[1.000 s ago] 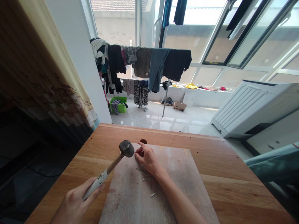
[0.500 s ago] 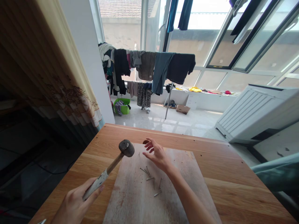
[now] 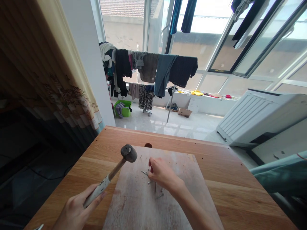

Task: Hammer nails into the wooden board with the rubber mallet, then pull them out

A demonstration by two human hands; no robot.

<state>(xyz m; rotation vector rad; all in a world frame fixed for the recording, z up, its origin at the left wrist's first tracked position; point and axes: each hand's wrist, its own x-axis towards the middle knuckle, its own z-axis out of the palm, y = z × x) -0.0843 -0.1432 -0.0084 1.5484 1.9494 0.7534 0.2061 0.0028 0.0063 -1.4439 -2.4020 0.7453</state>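
Note:
My left hand [image 3: 76,202] is wrapped around the pale handle of a mallet [image 3: 112,171], whose dark head is raised over the left edge of a worn wooden board [image 3: 134,204]. On the middle of that board my right hand [image 3: 161,172] reaches down among loose nails [image 3: 144,172], fingers curled together. Its fingertips are at the nails, but what lies between them is hidden. Several nails lie scattered below and beside this hand, some partly covered by it. A single small nail [image 3: 141,157] stands upright in the board near its far left corner.
The board lies on a wooden table [image 3: 230,191] with a round hole [image 3: 148,145] near its far edge. Beyond stand a clothes rack [image 3: 169,108] with laundry, a green basket [image 3: 126,111] and a white appliance [image 3: 249,115]. A curtain [image 3: 72,86] hangs at left.
My right hand has come down and nearer to me, from open above the board to closed among the nails. My left hand still holds the mallet in nearly the same place.

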